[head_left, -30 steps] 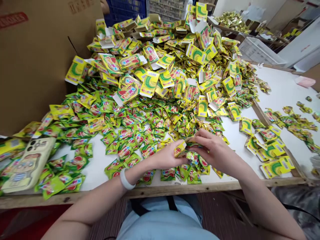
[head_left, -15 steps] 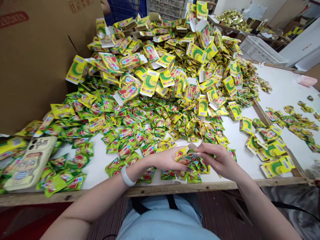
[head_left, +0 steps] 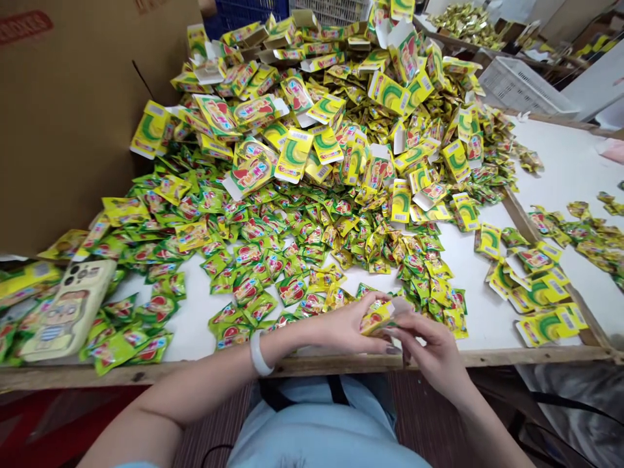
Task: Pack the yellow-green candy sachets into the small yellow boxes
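My left hand (head_left: 348, 328) is wrapped round a small yellow candy box (head_left: 376, 316), its end flap sticking up to the right. At that flapped end, the fingers of my right hand (head_left: 429, 344) are pinched together against the box; whether they hold the flap or something else is hidden. Both hands are just above the table's front edge. Green candy packets (head_left: 292, 290) lie just beyond my left hand, and yellow and green packets (head_left: 439, 286) lie beyond my right.
A large heap of yellow candy boxes (head_left: 292, 153) and packets rises at the back. A big cardboard carton (head_left: 73, 117) stands at left, a phone (head_left: 71, 312) in front of it. More boxes (head_left: 541, 292) lie by the wooden divider (head_left: 524, 218) on the right.
Both hands have moved a little to the right and nearer the table's front edge, with the box still in my left hand. The view has shifted slightly.
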